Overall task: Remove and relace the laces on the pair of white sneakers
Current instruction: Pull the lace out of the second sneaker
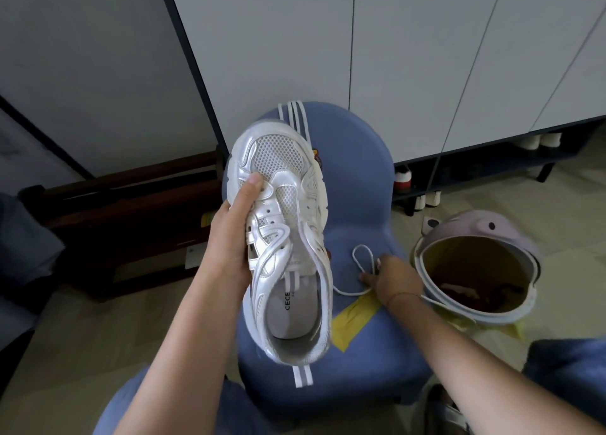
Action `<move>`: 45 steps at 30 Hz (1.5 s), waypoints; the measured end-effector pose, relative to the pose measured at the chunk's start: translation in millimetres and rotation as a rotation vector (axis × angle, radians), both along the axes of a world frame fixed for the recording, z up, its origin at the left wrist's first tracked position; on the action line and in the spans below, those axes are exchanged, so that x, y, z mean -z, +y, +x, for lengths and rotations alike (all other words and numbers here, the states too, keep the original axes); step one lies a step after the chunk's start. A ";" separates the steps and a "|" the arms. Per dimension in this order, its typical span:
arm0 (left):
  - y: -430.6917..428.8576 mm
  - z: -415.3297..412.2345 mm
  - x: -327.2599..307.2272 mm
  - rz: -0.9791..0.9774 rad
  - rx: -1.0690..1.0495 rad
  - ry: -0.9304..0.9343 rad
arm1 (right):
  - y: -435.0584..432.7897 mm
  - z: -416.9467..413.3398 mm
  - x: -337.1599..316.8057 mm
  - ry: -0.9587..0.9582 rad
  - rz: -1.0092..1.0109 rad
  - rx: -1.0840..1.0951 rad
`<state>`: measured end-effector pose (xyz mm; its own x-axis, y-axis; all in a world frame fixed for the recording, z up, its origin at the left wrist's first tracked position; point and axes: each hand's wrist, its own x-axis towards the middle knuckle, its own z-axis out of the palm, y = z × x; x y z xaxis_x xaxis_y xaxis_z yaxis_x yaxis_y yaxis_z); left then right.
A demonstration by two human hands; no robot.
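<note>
Left hand (229, 237) grips the white sneaker (285, 211) by its side, thumb up on the glossy overlay. It's held toe-away above the blue padded chair (357, 178), with mesh panels, bare eyelets and the opening facing us. A thin white lace (362, 260) loops loose on the seat. Right hand (395, 277) is down on it, but the fingers are blurred, so I can't tell pinch from touch. Yellow tape (354, 316) sits at the seat edge, and a rounded lilac bin (472, 224) stands just beside the chair with murky contents.

Blue chair (360, 178) bearing yellow tape (354, 320); pink-lidded bin (505, 228) beside it, white cabinet (410, 57) behind
</note>
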<state>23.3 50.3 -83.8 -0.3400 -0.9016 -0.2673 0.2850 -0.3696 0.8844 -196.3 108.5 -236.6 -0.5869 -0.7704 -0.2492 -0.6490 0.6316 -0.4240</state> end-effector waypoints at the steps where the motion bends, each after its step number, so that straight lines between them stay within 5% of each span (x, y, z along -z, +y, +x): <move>1: -0.1 -0.4 0.3 -0.002 -0.001 -0.002 | 0.4 -0.4 0.6 0.002 0.001 -0.005; 11: 1.7 -1.0 3.1 -0.014 -0.047 -0.011 | 8.7 3.6 1.6 0.079 0.034 -0.184; 17: 7.8 -18.4 -3.4 -0.010 -0.019 0.051 | 32.8 -24.4 -47.5 -0.410 -0.283 -0.129; 21: 10.7 -59.7 -19.2 -0.035 0.018 0.097 | 52.7 -43.2 -100.2 -0.999 -0.513 0.086; 24: 10.0 -92.7 -26.5 -0.049 0.040 0.130 | 65.3 -47.5 -127.4 -1.229 -0.539 0.047; 30: 2.2 -131.4 -3.1 0.011 -0.038 0.072 | 68.1 -36.0 -127.7 -1.145 -0.537 0.097; 36: -0.9 -146.3 30.1 -0.092 -0.112 -0.255 | 51.3 -24.1 -96.9 -1.149 -0.540 0.148; 45: 1.5 -160.3 35.8 -0.092 -0.148 -0.508 | 45.8 -24.7 -74.8 -1.313 -0.587 0.188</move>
<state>-137.0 51.8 -119.7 -0.0562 -0.9577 -0.2823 -0.1439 -0.2720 0.9515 -221.0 154.3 -161.9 -0.2899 -0.8875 -0.3583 0.4749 0.1917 -0.8589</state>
